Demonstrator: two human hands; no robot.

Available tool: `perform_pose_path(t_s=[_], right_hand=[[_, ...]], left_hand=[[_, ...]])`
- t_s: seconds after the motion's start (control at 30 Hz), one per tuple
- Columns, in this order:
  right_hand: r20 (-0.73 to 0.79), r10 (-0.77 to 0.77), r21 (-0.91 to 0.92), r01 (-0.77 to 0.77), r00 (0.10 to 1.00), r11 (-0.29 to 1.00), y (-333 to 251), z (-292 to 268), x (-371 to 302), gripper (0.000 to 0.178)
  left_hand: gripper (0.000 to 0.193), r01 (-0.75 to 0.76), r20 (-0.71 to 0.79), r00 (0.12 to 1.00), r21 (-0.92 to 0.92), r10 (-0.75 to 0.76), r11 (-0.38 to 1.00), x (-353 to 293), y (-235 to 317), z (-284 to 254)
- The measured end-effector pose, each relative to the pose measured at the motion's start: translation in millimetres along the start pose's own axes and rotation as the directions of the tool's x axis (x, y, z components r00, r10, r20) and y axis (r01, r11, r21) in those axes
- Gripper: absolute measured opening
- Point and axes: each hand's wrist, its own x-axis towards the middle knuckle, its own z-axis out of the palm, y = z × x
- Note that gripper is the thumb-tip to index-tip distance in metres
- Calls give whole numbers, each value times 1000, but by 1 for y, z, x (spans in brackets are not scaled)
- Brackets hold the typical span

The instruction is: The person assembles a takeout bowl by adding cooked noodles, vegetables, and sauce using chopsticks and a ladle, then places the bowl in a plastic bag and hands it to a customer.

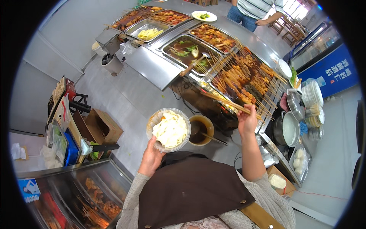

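My left hand [151, 156] is closed round the side of a clear round plastic bowl [151, 124], held in front of my brown apron. Pale, whitish slices [169, 130] fill the bowl. In my right hand [247, 120] are long wooden chopsticks [223, 100], pointing left past the edge of the counter. Close beyond that hand, a large tray of browned skewers [244, 76] lies in dark broth, its sticks jutting out toward me. To its left, a metal tray of dark broth [181, 45] has green leaves and a wooden-handled ladle [194, 65] in it.
A bucket of dark liquid [211, 131] stands below the counter. Far left are a metal tray of yellow pieces [148, 33] and a bin [111, 64]. At right are a pot [288, 129] and stacked plates [312, 93]. A cardboard box [103, 126] stands left; another person [251, 13] stands beyond the counter.
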Motion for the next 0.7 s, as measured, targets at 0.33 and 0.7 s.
perform_pose_path(t_s=[0.33, 0.7], right_hand=[[208, -273, -336, 330, 939, 882, 116, 210, 128, 26], [322, -95, -663, 297, 942, 687, 189, 286, 286, 29]], left_hand=[[62, 38, -14, 999, 5, -38, 999, 51, 131, -84], [64, 22, -18, 1000, 30, -22, 999, 174, 234, -112]])
